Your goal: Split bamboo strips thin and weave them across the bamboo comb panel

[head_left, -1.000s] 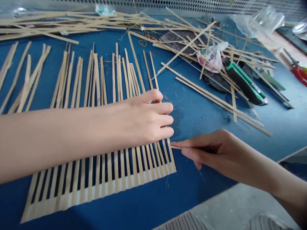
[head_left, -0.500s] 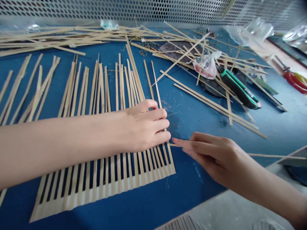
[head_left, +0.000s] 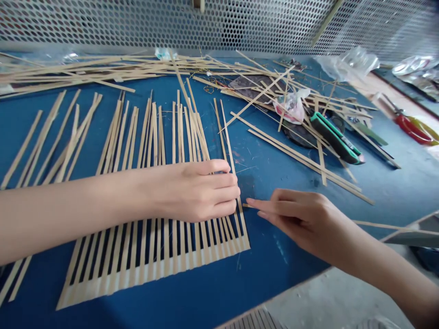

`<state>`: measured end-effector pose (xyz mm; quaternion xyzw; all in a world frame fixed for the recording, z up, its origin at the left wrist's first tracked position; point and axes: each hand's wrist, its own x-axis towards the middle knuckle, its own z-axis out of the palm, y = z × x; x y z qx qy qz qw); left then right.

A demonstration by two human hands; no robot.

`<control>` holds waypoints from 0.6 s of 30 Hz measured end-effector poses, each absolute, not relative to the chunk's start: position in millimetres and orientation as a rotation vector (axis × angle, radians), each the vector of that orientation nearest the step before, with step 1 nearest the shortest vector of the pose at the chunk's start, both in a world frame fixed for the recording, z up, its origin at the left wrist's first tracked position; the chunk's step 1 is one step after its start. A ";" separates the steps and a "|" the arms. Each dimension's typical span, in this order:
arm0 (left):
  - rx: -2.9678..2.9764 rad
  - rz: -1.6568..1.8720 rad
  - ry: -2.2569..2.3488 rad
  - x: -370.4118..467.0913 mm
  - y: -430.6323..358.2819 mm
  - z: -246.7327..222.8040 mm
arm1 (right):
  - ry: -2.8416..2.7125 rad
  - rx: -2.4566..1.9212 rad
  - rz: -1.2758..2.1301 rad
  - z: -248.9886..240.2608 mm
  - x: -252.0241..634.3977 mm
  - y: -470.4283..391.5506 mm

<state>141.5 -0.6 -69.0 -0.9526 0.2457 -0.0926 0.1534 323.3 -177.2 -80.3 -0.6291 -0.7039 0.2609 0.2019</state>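
Many thin bamboo strips [head_left: 151, 269] lie side by side on a blue tabletop, joined along their near ends by a pale band. My left hand [head_left: 209, 192] reaches across them from the left, its fingers curled down over the strips near the right edge; what the fingertips grip is hidden. Just right of that edge, my right hand [head_left: 295, 214] pinches a single thin strip [head_left: 380, 225], whose tip shows by the fingertips and whose tail runs out behind the wrist to the right.
Loose strips [head_left: 103, 73] are piled along the back below a perforated metal panel [head_left: 137, 27]. At the back right lie a green and black cutter [head_left: 336, 137], a crumpled plastic bag [head_left: 291, 107] and a red-handled tool [head_left: 411, 128].
The view has shifted, so the tabletop things appear lower. My left hand's fingers are drawn closer together over the strips. My right hand keeps its pinch on the single strip.
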 end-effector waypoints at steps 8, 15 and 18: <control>-2.647 -0.266 0.796 143.3 -1.6 -67.1 | -2.075 -1.739 0.732 -78.2 323.6 -176.9; -2.669 -0.326 0.788 146.1 -2.2 -68.4 | -2.068 -1.699 0.668 -78.3 317.5 -174.9; -2.633 -0.348 0.820 145.9 1.5 -69.1 | -2.071 -1.701 0.615 -77.6 314.8 -175.3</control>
